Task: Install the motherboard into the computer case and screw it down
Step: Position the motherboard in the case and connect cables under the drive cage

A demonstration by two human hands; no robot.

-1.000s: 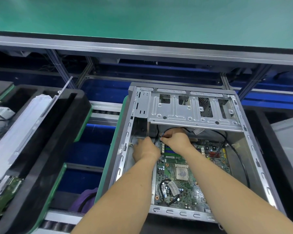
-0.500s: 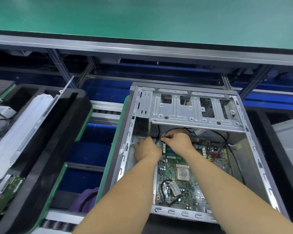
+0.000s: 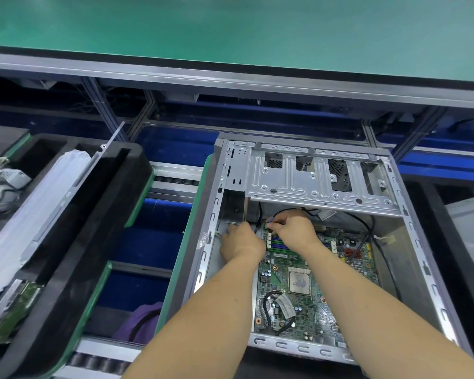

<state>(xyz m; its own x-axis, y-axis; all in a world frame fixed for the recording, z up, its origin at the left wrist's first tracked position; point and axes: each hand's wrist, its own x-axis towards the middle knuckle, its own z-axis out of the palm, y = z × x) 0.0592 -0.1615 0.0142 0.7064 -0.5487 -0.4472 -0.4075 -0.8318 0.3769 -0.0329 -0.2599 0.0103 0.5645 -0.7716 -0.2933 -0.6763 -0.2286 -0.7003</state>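
Green motherboard (image 3: 298, 283) lying flat inside the open computer case (image 3: 411, 242), right hand (image 3: 294, 228) at its far corner, fingers pinching a small cable connector (image 3: 270, 222), left hand (image 3: 241, 243) beside, finger state hidden

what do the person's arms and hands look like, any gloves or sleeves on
Both forearms are bare as far as the frame shows them: no sleeves in view. The left hand and the right hand wear no gloves. No watch, wrist strap or bracelet shows on either wrist, and no rings can be made out on the fingers that show.
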